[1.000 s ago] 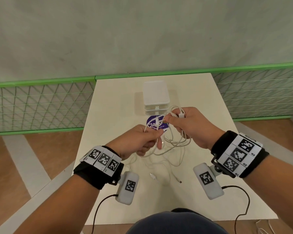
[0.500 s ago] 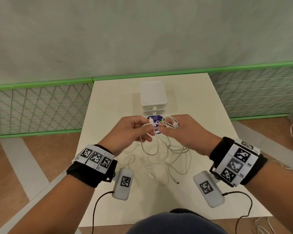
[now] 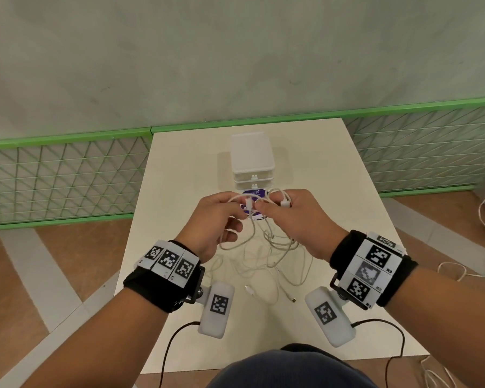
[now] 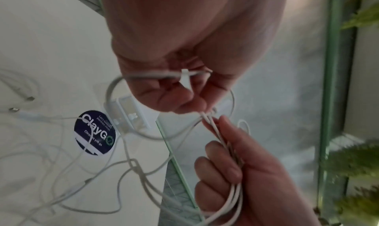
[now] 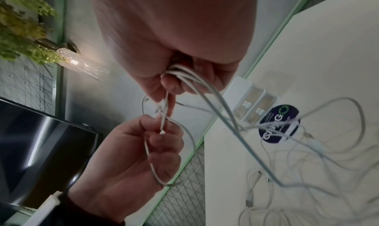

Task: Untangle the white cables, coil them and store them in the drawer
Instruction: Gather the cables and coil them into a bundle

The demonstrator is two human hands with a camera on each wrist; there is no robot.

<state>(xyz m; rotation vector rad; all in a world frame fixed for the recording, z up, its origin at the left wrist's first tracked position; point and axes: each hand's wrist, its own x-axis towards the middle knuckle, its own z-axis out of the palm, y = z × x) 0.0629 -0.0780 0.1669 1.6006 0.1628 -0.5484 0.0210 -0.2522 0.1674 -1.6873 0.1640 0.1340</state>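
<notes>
The drawer unit point(image 3: 252, 161) sits at twelve o'clock on the table point(image 3: 333, 191). A sticker point(image 3: 254, 195) lies just before it. Tangled cables point(image 3: 266, 256) sprawl toward six.

Right hand point(image 5: 180, 40) clamps a bundle of white cables point(image 5: 205, 90), fingertips pinching one strand. Left hand point(image 5: 131, 161) pinches that strand's plug end, a loop draped over its fingers. Slack trails across the table point(image 5: 328, 59) past the drawer unit point(image 5: 252, 103) and round sticker point(image 5: 279, 124).

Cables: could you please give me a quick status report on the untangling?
Left hand and right hand both pinching cables above table. Tangle still hanging, nothing coiled. Drawers shut.
</notes>
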